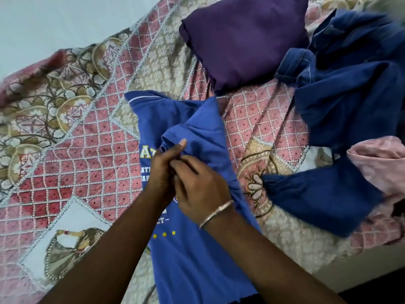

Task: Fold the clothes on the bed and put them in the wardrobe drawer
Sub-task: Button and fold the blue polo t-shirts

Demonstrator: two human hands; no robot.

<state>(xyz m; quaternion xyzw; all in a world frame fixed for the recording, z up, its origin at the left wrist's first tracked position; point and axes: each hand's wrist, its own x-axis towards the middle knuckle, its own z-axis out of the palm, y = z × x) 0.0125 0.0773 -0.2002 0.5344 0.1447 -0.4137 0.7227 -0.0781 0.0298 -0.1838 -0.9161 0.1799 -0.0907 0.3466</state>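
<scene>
Blue cotton, printed with yellow and white lettering, is what is being worked: a blue T-shirt (192,249) is spread lengthwise on the patterned bedspread (87,150), its lower part lying towards the near edge of the bed. A bunched fold near its middle is pinched by the left hand (163,170), thumb raised against the cloth, and the same gather is gripped by the curled fingers of the right hand (201,191), on whose wrist a metal bangle (215,212) is worn. Because both grips are crowded onto one small ridge, the fold could be set crooked if it is pulled from here, and the sleeve side could be dragged into creases. The hem appears to reach the bed's edge, so the shirt might be drawn off by a firm tug. A dark blue garment (341,102) lies loose just to the right, near enough to be caught up if the shirt is swept sideways. A folded purple garment (243,42) and a pink cloth (381,167) are seen farther off. No wardrobe drawer is visible.
</scene>
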